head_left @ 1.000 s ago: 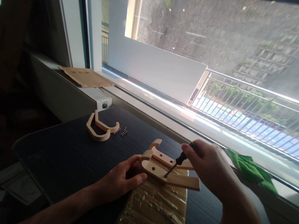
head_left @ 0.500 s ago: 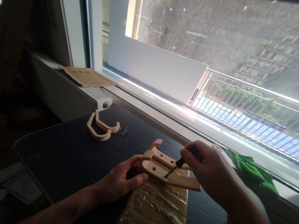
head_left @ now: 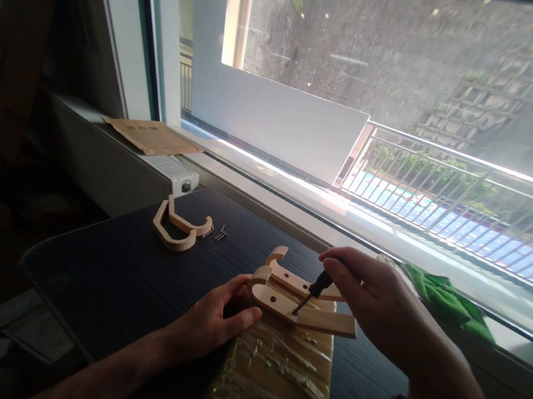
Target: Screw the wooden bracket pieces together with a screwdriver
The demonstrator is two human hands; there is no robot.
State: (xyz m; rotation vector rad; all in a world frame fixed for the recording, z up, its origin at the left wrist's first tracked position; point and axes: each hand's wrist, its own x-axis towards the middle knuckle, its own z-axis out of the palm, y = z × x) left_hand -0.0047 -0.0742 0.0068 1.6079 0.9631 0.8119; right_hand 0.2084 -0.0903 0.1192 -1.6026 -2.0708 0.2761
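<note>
Two curved wooden hook pieces (head_left: 280,303) lie stacked on a plastic-wrapped block (head_left: 275,376) on a dark table (head_left: 133,273). My left hand (head_left: 214,323) grips the rounded left end of the wooden pieces, thumb and fingers curled round it. My right hand (head_left: 371,304) is closed round the dark handle of a small screwdriver (head_left: 311,291). The screwdriver's tip sits in a hole in the nearer wooden piece.
A second pair of curved wooden pieces (head_left: 178,229) lies at the table's far left, with a few loose screws (head_left: 220,235) beside it. A cardboard sheet (head_left: 152,136) rests on the sill. A green cloth (head_left: 438,294) lies at the right under the window.
My right hand has turned slightly on the screwdriver handle, fingers shifting. The wooden pieces and my left hand stay where they were.
</note>
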